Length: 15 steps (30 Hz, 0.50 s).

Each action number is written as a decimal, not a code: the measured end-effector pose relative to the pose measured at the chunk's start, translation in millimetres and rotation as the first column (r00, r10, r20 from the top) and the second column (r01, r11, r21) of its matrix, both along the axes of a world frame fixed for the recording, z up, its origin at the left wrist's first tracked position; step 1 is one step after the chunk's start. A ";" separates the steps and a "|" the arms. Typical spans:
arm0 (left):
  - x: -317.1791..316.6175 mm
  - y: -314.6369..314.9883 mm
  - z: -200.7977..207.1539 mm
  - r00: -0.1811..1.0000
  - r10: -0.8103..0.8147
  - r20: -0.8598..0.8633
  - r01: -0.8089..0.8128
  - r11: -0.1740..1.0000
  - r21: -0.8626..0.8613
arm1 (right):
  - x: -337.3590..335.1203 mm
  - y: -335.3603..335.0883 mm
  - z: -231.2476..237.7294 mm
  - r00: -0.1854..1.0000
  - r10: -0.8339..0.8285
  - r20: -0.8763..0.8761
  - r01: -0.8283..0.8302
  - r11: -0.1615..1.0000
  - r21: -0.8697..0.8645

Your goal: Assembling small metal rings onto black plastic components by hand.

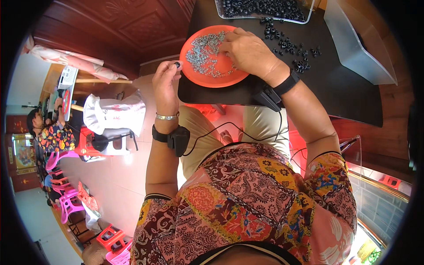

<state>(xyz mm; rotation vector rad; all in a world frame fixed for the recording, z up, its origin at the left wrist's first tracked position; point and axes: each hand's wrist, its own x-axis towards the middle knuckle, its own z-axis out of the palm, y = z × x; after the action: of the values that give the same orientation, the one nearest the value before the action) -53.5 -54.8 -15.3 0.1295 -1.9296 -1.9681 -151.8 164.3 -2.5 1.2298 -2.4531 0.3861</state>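
Note:
My left hand (166, 84) is raised at the left rim of an orange plate (245, 79), pinching a small black knob-like piece (177, 65) between thumb and finger. The plate sits at the table's near edge and holds many tiny silvery metal parts (201, 53), spread thickest on its left side. Over the plate's right side, my right hand (251, 52) reaches down with curled fingers, tips among the metal parts. Whatever those fingertips pinch is too small and hidden to make out.
On the dark table (340, 95), loose black pieces (287, 46) lie right of the plate. A clear bin (265, 18) of black pieces stands behind, a grey-white box (360, 48) at right. A thin cable (216, 128) runs between my wrist bands. Another person (55, 134) sits far left.

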 end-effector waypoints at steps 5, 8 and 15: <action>-0.8 4.0 -4.1 0.999 -0.006 -0.033 0.008 0.998 0.066 | 9.3 -8.5 4.9 0.969 0.220 0.113 -0.194 0.960 -0.203; -1.9 10.3 -6.1 0.998 -0.028 -0.061 0.040 0.978 0.205 | 11.1 -11.0 3.9 0.853 0.483 0.200 -0.423 0.862 -0.279; 0.6 8.3 -10.4 0.998 -0.036 0.047 0.031 0.995 0.099 | 0.5 3.6 6.0 0.976 0.180 0.119 -0.175 0.983 -0.051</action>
<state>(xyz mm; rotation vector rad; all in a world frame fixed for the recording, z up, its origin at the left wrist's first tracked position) -53.0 -46.5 -25.8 0.1735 -1.8767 -2.1008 -151.3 167.9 3.5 1.4535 -2.4295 0.5739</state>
